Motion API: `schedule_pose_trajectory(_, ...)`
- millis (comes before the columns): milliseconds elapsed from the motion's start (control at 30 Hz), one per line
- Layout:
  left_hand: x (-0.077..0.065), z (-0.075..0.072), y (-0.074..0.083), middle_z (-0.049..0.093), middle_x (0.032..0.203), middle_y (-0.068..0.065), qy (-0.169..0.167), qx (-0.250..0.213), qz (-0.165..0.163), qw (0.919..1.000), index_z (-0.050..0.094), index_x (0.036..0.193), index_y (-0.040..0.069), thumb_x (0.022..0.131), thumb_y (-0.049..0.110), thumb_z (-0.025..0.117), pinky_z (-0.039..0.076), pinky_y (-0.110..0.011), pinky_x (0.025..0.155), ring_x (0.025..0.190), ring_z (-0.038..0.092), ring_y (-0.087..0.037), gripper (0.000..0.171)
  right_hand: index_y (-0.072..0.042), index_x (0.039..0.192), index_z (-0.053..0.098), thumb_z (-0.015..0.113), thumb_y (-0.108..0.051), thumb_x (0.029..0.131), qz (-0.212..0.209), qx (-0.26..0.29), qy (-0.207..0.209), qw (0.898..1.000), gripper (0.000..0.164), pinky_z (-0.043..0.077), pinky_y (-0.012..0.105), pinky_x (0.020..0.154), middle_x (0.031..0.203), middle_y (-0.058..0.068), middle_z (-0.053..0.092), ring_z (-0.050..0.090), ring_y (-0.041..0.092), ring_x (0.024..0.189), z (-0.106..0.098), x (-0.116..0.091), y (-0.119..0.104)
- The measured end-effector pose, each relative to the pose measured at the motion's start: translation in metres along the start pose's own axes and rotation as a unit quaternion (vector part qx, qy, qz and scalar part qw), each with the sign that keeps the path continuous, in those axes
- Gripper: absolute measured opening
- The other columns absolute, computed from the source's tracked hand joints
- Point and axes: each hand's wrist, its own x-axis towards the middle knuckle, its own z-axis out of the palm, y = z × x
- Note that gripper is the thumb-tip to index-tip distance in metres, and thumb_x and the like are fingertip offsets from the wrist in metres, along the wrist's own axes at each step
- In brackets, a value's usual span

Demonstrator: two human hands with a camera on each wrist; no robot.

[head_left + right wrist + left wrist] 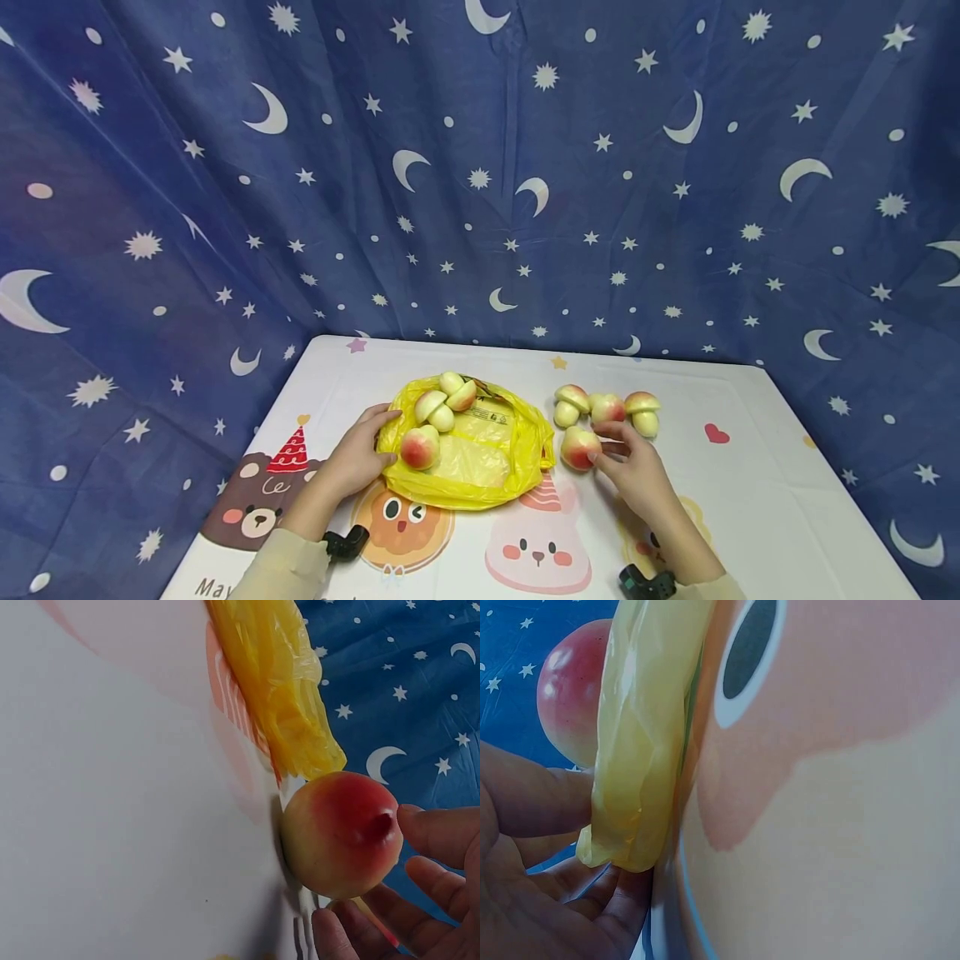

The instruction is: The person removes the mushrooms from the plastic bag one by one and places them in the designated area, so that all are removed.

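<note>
A yellow plastic bag (474, 498) lies with its mouth spread wide on the table. My left hand (357, 454) holds its left edge, thumb and fingers on either side of the plastic (634, 765). Inside the bag, on its left, are a toy peach (420, 448) and two toy mushrooms (431, 408), cream with red-tinged caps. Right of the bag, my right hand (636, 468) grips another peach (579, 450), cream with a red tip. In the right wrist view the thumb touches this peach (341, 832) near its tip, while the other fingers reach around its far side.
Behind the right hand stand two more mushrooms (572, 403) with a peach (606, 407) between them. A white cloth with cartoon animals covers the table (720, 517). A dark blue curtain (510, 183) with moons and stars hangs at the back and sides.
</note>
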Motion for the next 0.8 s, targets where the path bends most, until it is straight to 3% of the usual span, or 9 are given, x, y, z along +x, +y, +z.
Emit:
schedule_pose_trajectory(367,0.000,0.000,0.000,0.037,0.171,-0.018,0.000,0.000,0.003,1.0000,0.053,0.156,0.002,0.088,-0.004,0.074,0.038,-0.059,0.127,0.156,0.042,-0.047,0.070,-0.007,0.142,0.061,0.077,-0.012,0.097,0.006,0.018,0.007,1.000,0.047,0.067,0.032,0.093,0.146,0.017,0.065,0.065,0.039,0.134,-0.007,0.000,-0.007)
schedule_pose_trajectory(633,0.000,0.000,-0.001,0.037,0.171,-0.019,0.001,0.001,0.005,1.0000,0.054,0.155,0.002,0.088,-0.004,0.074,0.038,-0.060,0.127,0.156,0.042,-0.048,0.071,-0.005,0.143,0.060,0.077,-0.012,0.098,0.000,0.020,0.011,1.000,0.048,0.059,0.014,0.086,0.145,0.018,0.066,0.064,0.038,0.135,-0.013,-0.001,-0.015)
schedule_pose_trajectory(800,0.001,0.000,-0.001,0.037,0.171,-0.019,0.001,0.003,0.005,1.0000,0.054,0.155,0.002,0.088,-0.003,0.074,0.038,-0.059,0.126,0.156,0.043,-0.048,0.070,-0.006,0.142,0.061,0.077,-0.013,0.098,-0.011,0.004,0.014,1.000,0.048,0.054,0.010,0.089,0.145,0.017,0.066,0.064,0.036,0.135,-0.015,0.000,-0.019)
